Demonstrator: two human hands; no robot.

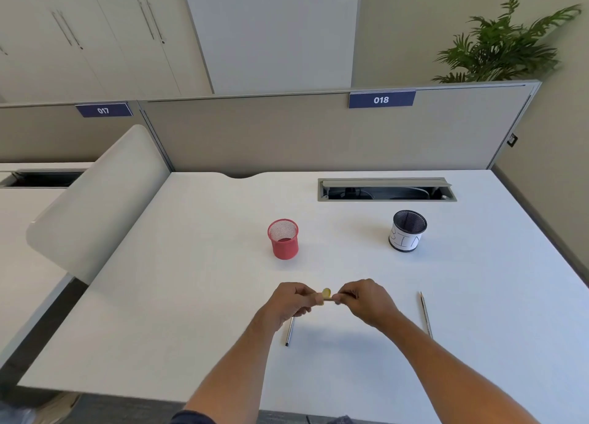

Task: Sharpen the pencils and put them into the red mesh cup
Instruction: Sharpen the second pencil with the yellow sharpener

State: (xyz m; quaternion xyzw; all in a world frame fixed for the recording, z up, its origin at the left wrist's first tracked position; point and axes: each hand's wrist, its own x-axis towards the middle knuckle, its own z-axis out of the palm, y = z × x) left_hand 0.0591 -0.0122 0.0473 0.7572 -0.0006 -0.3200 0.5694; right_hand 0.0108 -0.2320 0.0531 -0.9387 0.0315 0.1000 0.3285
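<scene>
My two hands meet above the white desk (197,296), near its front. My left hand (291,302) pinches a small yellow sharpener (326,293). My right hand (366,302) pinches a pencil (334,301) whose end points into the sharpener; most of it is hidden in my fingers. A second pencil (289,332) lies on the desk, partly under my left hand. A third pencil (425,315) lies to the right of my right forearm. The red mesh cup (283,239) stands upright beyond my hands, in the middle of the desk.
A black mesh cup with a white paper label (407,231) stands at the right rear. Behind it is an open cable tray slot (386,190). A grey partition (287,136) closes the back, and a white side panel (95,207) rises on the left.
</scene>
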